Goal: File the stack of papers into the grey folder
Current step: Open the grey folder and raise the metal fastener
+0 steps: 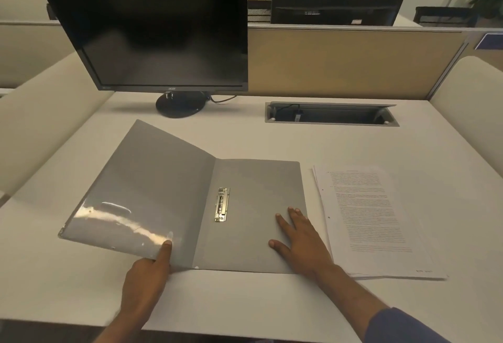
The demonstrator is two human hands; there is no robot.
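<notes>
The grey folder [253,184] lies open on the white desk, with a metal clip fastener [222,204] near its spine. Its front cover [152,182] is lifted off the desk at a slant. My left hand [148,274] pinches the cover's near edge, thumb on top. My right hand [299,239] rests flat with spread fingers on the folder's back panel, near its right edge. The stack of printed papers [373,220] lies on the desk just right of the folder, punch holes along its left margin.
A black monitor [155,35] on a round stand [180,105] sits behind the folder. A cable hatch [330,114] is sunk into the desk [272,138] at the back right. Padded dividers flank both sides, and a partition [353,62] closes the back.
</notes>
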